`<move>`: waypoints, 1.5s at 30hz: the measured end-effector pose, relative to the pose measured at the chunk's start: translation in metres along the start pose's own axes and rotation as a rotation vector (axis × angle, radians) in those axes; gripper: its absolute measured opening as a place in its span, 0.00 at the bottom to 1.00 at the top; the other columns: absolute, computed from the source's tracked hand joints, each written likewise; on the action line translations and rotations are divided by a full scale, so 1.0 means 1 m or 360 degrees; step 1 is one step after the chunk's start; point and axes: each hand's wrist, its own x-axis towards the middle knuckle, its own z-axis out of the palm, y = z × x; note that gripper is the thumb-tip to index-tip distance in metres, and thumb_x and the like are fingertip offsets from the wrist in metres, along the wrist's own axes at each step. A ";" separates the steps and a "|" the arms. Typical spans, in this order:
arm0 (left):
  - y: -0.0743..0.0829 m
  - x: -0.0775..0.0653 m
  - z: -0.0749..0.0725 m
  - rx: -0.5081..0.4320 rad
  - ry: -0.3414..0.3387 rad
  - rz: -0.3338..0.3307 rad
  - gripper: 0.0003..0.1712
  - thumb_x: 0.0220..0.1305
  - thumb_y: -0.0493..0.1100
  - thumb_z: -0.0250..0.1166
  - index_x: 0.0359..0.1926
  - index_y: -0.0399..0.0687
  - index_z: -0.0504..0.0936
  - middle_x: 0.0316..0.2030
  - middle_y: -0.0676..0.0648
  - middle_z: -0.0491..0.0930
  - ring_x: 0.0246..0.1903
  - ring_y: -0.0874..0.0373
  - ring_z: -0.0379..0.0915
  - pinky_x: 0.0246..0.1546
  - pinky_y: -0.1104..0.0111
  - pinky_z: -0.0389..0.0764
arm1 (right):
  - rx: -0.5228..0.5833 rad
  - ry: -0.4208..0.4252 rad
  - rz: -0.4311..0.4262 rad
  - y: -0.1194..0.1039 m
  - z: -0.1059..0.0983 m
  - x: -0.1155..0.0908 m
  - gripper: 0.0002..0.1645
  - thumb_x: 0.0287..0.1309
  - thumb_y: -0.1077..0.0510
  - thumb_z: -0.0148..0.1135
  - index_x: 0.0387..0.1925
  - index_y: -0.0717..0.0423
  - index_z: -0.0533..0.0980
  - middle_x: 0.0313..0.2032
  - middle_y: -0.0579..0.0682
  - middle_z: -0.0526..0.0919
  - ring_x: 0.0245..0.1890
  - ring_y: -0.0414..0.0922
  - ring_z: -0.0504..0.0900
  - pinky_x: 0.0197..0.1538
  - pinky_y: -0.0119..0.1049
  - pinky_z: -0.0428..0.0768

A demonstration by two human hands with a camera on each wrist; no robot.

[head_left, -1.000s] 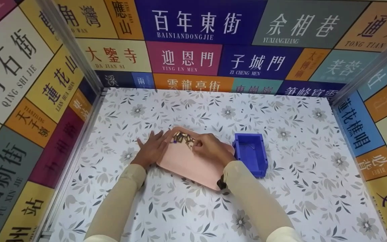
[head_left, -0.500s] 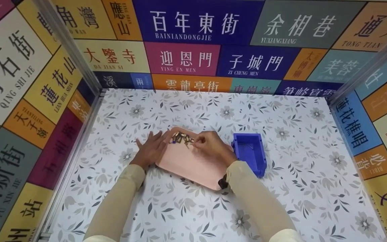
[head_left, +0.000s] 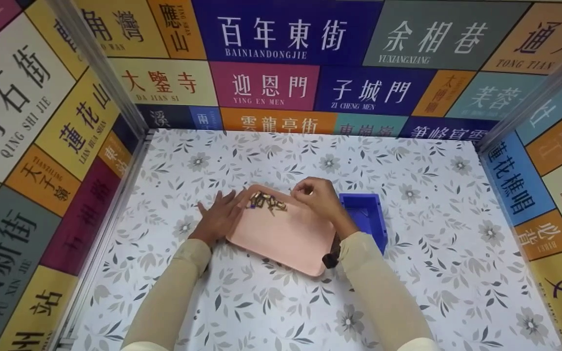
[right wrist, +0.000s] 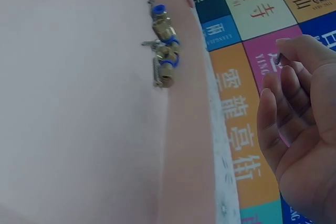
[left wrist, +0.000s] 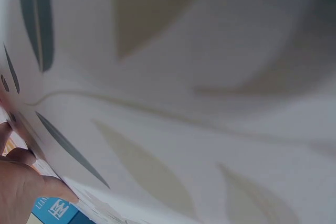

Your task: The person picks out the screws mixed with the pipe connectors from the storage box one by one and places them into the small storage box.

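A pink tray lies on the table with a pile of brass fittings near its far left corner. In the right wrist view, blue rings show on these brass fittings, with small springs beside them. My left hand rests at the tray's left edge, fingers spread. Above the tray's far right side, my right hand pinches a small dark metal piece between thumb and index finger; its kind is too small to tell. The left wrist view mostly holds tabletop, with part of the left hand.
A blue plastic bin stands just right of the tray, partly hidden by the right forearm. The table has a floral cover. Walls with coloured sign panels enclose it at the back and sides.
My right hand has lifted from the brass fittings and moved right and away toward the tray's far right edge, with the small metal piece in its pinch. The left hand stays put.
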 end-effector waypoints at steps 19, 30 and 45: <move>-0.001 0.002 0.002 -0.0010 -0.0021 -0.0034 0.34 0.77 0.72 0.28 0.79 0.82 0.48 0.81 0.54 0.51 0.81 0.37 0.33 0.66 0.23 0.23 | 0.0049 0.0326 0.0080 0.007 -0.076 -0.024 0.08 0.62 0.51 0.72 0.33 0.51 0.87 0.28 0.50 0.86 0.27 0.40 0.81 0.29 0.29 0.79; -0.002 0.002 0.001 -0.0009 -0.0029 -0.0020 0.32 0.78 0.70 0.30 0.79 0.84 0.47 0.81 0.54 0.51 0.81 0.38 0.33 0.66 0.23 0.24 | 0.0036 0.0445 0.0143 -0.005 -0.109 -0.054 0.07 0.65 0.60 0.69 0.34 0.61 0.86 0.29 0.61 0.86 0.24 0.40 0.79 0.29 0.27 0.75; 0.000 0.003 0.001 0.0004 -0.0054 -0.0052 0.32 0.78 0.71 0.29 0.79 0.84 0.45 0.81 0.54 0.51 0.81 0.38 0.32 0.66 0.23 0.23 | -0.0023 0.0468 0.0305 0.017 -0.135 -0.090 0.10 0.64 0.62 0.69 0.35 0.68 0.85 0.28 0.58 0.86 0.24 0.38 0.83 0.30 0.26 0.81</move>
